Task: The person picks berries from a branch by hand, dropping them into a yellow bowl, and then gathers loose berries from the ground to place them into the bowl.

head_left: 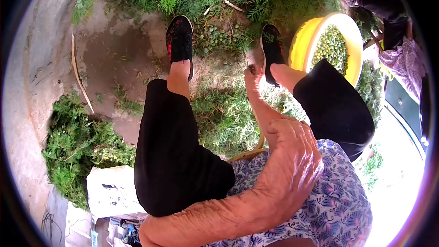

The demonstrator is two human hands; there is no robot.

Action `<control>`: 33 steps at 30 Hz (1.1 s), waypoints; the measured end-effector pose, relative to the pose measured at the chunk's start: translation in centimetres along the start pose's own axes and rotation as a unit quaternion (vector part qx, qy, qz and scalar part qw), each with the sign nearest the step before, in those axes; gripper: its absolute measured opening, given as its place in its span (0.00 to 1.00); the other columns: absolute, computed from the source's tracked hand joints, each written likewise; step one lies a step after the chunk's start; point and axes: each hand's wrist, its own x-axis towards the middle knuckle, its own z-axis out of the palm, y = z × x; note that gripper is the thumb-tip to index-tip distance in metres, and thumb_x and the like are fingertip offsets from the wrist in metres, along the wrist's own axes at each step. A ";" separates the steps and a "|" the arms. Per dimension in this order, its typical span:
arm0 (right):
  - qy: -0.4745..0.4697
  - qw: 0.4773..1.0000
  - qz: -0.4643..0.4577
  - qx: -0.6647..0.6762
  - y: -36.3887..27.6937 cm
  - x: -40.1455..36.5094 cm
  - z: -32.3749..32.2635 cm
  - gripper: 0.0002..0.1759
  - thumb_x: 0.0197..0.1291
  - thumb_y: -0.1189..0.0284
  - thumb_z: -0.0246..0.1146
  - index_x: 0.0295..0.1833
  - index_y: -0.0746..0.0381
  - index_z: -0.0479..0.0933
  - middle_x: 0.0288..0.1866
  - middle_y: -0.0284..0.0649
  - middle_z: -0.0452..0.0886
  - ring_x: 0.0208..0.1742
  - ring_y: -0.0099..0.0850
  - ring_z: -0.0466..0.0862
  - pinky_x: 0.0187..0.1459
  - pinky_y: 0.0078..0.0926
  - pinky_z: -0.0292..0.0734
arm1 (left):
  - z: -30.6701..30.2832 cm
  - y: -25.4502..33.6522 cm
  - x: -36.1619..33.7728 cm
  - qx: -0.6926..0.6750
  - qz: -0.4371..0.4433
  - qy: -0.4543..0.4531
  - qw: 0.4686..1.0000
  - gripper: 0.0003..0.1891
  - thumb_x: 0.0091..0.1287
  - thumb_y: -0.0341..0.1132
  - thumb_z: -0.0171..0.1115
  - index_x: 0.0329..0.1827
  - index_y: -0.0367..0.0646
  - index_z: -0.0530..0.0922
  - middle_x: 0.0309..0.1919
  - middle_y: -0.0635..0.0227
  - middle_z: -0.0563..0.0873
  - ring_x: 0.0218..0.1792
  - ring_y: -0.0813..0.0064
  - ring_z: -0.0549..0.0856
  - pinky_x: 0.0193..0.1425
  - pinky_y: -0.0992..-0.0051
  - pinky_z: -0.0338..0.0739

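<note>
Basically, the loose green sprigs (226, 121) are spread on the ground between the feet, directly ahead of the body and just beside the right hand (254, 75). No single long axis can be given; stems are pointed every way. The right hand is lowered to ground level by the right shoe (273, 48), so it is clearly the nearer one. Its fingers look bent, but whether anything is gripped cannot be told. The left hand (295, 144) is held well back, laid across the right forearm (263, 110) with fingers curled; a firm grip cannot be confirmed. The yellow tub (299, 41), part-filled with small green berries (330, 48), is placed to the right of the right shoe, apart from both hands, again nearer the right.
</note>
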 end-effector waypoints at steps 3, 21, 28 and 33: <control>0.021 0.997 -0.006 0.077 -1.7 -0.1 -1.1 0.07 0.49 0.76 0.64 0.36 0.64 0.78 0.29 0.38 0.80 0.26 0.26 0.80 0.29 0.27 0.75 | 0.1 0.0 -0.1 0.003 0.003 -0.014 1.000 0.15 0.58 0.34 0.54 0.39 0.30 0.80 0.28 0.59 0.80 0.30 0.75 0.75 0.31 0.76 0.65; -0.017 0.999 0.034 0.019 -1.6 1.3 -2.0 0.05 0.49 0.75 0.61 0.32 0.64 0.79 0.25 0.44 0.82 0.25 0.36 0.83 0.29 0.30 0.77 | 0.2 0.0 0.2 -0.004 0.003 0.004 1.000 0.10 0.54 0.34 0.55 0.30 0.35 0.78 0.24 0.64 0.76 0.28 0.76 0.73 0.29 0.76 0.63; -0.039 0.984 -0.051 -0.167 -3.9 0.8 0.2 0.12 0.45 0.71 0.66 0.35 0.66 0.76 0.29 0.48 0.81 0.27 0.41 0.82 0.33 0.37 0.77 | 0.0 0.0 0.4 -0.004 -0.007 0.000 1.000 0.10 0.54 0.34 0.55 0.31 0.34 0.79 0.25 0.63 0.77 0.29 0.75 0.74 0.29 0.76 0.63; -0.110 0.991 0.063 0.051 -1.9 -0.3 0.7 0.07 0.48 0.78 0.62 0.35 0.65 0.75 0.31 0.44 0.81 0.24 0.29 0.80 0.27 0.30 0.76 | 0.4 0.2 0.0 -0.016 -0.010 0.024 1.000 0.13 0.55 0.33 0.55 0.37 0.31 0.79 0.27 0.59 0.79 0.30 0.73 0.75 0.32 0.75 0.65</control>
